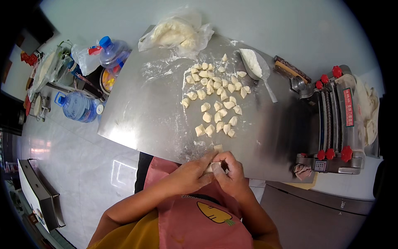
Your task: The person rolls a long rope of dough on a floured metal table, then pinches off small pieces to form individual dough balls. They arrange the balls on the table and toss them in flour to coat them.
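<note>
At the near edge of a metal worktop (149, 124), my left hand (197, 170) is curled around a piece of pale dough (214, 167). The fingers of my right hand (231, 172) press on the same dough from the other side, the thumb over it. A dough end (218, 147) shows just beyond my fingertips; whether it joins the held dough is hidden. Farther up the worktop lie several small lumps of dough (206, 117), loosely scattered, some touching. White flour dusts the metal around them.
A clear scoop of flour (253, 63) rests behind the lumps, right of a plastic bag of dough (174, 34). A dough-rolling machine (329, 121) with red knobs stands at right, near wooden-handled tools (292, 70). Large water bottles (79, 107) stand left of the worktop.
</note>
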`<control>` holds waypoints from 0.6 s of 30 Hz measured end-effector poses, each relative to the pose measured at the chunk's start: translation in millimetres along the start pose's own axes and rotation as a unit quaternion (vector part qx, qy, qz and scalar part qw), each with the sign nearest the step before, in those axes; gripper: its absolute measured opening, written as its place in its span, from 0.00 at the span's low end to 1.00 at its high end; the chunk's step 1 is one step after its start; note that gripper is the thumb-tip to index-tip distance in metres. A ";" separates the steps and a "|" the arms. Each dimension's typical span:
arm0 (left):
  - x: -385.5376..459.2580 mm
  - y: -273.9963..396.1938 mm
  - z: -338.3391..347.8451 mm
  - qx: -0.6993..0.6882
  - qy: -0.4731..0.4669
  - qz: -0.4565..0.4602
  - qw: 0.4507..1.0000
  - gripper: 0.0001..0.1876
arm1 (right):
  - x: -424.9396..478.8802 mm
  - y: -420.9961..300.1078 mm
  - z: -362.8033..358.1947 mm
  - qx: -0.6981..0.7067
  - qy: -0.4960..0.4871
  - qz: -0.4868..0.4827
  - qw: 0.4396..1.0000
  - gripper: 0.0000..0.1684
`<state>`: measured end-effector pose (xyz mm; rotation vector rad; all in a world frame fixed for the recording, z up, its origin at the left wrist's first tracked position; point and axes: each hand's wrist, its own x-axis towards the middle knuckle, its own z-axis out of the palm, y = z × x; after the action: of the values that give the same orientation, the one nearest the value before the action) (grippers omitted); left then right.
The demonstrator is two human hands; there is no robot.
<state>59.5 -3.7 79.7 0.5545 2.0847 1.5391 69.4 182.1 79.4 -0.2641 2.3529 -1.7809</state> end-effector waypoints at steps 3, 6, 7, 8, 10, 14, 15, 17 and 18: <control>0.8 -5.7 -3.3 -0.009 -0.041 0.008 0.999 0.24 | 4.3 -13.7 0.9 -0.058 0.004 -0.037 0.998 0.10; 2.9 -15.5 -1.1 0.020 -0.055 0.039 0.998 0.17 | 9.2 -11.9 6.0 -0.119 0.032 -0.060 0.991 0.12; 2.7 -5.8 -5.8 0.042 -0.067 0.015 0.997 0.16 | 11.4 -8.0 8.0 -0.134 0.043 -0.066 0.988 0.13; 3.1 0.7 -10.2 0.064 -0.079 -0.008 0.995 0.15 | 15.7 -3.7 8.8 -0.162 0.055 -0.086 0.981 0.13; -1.2 3.2 -18.3 0.028 -0.060 0.020 0.998 0.13 | 27.7 5.7 8.2 -0.216 0.077 -0.127 0.965 0.14; -4.6 39.5 -17.6 -0.078 -0.090 0.171 0.978 0.14 | 59.8 45.4 -9.8 -0.367 0.148 -0.084 0.915 0.17; -0.5 31.6 -17.1 0.004 -0.059 0.108 0.992 0.17 | 59.6 40.4 -14.0 -0.378 0.148 -0.051 0.912 0.19; 5.6 8.8 -19.6 0.166 -0.003 -0.031 0.986 0.25 | 51.9 29.9 -14.1 -0.343 0.146 0.015 0.928 0.21; 3.2 -5.6 -17.5 0.134 0.023 -0.048 0.990 0.37 | 42.0 23.0 -13.6 -0.298 0.144 0.049 0.942 0.22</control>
<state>46.3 -16.7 78.1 0.5075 2.3356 1.2380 24.6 190.6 59.4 0.0478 3.0077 -1.0776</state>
